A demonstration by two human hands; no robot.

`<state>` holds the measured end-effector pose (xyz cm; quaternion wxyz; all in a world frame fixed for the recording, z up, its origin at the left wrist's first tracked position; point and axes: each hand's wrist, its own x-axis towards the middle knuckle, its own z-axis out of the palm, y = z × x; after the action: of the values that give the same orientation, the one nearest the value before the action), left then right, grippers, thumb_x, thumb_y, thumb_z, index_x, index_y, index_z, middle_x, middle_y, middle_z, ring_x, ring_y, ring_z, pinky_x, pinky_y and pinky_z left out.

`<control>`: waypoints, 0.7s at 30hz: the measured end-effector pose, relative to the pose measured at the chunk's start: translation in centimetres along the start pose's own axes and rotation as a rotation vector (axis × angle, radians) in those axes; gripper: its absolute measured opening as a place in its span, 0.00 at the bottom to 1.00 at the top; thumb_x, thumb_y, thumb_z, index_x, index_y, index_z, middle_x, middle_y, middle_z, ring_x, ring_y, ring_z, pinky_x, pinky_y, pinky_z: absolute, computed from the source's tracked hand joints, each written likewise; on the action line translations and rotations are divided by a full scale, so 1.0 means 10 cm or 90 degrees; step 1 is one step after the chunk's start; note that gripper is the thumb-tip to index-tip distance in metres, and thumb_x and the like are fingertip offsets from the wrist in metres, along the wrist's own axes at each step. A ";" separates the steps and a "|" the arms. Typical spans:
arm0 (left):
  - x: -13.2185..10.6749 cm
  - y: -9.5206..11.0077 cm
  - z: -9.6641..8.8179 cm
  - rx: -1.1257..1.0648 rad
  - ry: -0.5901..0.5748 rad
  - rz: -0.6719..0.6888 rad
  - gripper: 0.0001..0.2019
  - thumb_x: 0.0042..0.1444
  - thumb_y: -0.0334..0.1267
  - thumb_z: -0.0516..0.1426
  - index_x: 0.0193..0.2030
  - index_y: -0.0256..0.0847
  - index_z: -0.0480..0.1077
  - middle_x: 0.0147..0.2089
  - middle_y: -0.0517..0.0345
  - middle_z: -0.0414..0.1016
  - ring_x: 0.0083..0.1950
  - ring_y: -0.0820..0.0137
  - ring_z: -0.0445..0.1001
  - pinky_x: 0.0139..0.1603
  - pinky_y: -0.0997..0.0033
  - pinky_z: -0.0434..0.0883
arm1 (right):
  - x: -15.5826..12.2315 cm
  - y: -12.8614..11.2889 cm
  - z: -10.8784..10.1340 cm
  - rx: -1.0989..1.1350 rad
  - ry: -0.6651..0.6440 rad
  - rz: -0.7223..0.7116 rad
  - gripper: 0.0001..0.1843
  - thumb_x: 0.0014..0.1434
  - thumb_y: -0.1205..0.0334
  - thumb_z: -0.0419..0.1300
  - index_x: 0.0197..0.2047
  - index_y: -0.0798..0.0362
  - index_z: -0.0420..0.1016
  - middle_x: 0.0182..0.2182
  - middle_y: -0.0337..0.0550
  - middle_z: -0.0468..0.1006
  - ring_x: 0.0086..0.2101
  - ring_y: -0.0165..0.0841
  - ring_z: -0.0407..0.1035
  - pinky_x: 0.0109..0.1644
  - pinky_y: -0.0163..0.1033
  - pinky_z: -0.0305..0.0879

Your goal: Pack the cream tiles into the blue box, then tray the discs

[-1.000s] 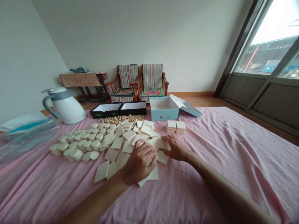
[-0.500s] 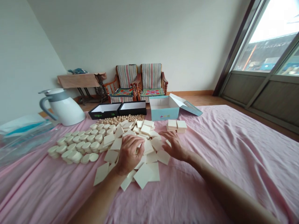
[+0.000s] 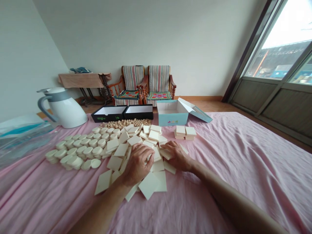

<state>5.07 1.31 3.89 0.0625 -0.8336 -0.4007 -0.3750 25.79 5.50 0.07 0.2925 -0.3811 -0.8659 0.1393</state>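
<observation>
Pale square wooden tiles (image 3: 148,185) lie in a loose, overlapping heap at the middle of the cloth. My left hand (image 3: 138,162) rests over the heap, fingers curled toward the thumb; what is under them is hidden. Beside it on the right, my right hand (image 3: 176,156) has its fingers bent over the edge of one square wooden tile (image 3: 166,153), thumb side hidden. Behind the right hand stand two short, neat stacks of square tiles (image 3: 185,131). Rows of stacked round wooden discs (image 3: 83,146) sit to the left of the heap.
Small wooden beads (image 3: 124,123) lie in a band behind the tiles. Two black open boxes (image 3: 122,113) and a light blue box (image 3: 172,121) with its lid (image 3: 196,112) leaning on it line the back. A white jug (image 3: 67,110) and plastic bags (image 3: 21,139) are at the left.
My right hand has closed from spread fingers onto a square tile at the heap's right side, and that tile has tilted. My left hand has barely moved.
</observation>
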 end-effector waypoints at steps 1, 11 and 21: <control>0.00 0.00 0.00 -0.002 0.000 -0.001 0.06 0.56 0.29 0.53 0.33 0.41 0.70 0.33 0.58 0.76 0.39 0.67 0.72 0.51 0.59 0.64 | 0.00 0.01 -0.01 0.008 0.013 0.002 0.21 0.52 0.69 0.59 0.50 0.49 0.70 0.42 0.48 0.72 0.44 0.40 0.65 0.49 0.46 0.62; 0.01 0.00 -0.01 -0.015 -0.004 -0.002 0.06 0.56 0.29 0.53 0.33 0.41 0.70 0.34 0.59 0.76 0.39 0.68 0.73 0.52 0.60 0.63 | -0.16 0.32 -0.43 -0.075 -0.020 0.021 0.20 0.58 0.71 0.52 0.54 0.51 0.66 0.45 0.50 0.72 0.47 0.41 0.63 0.50 0.49 0.62; 0.02 0.00 -0.01 -0.012 -0.014 -0.003 0.06 0.55 0.28 0.53 0.33 0.41 0.70 0.34 0.59 0.76 0.39 0.68 0.73 0.52 0.59 0.63 | -0.27 0.46 -0.62 0.029 -0.159 0.006 0.36 0.49 0.67 0.62 0.62 0.48 0.60 0.59 0.49 0.64 0.59 0.43 0.56 0.60 0.51 0.54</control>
<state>5.08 1.37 4.12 0.0492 -0.8375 -0.3996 -0.3695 33.68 6.66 1.74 0.1904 -0.3580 -0.8905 0.2063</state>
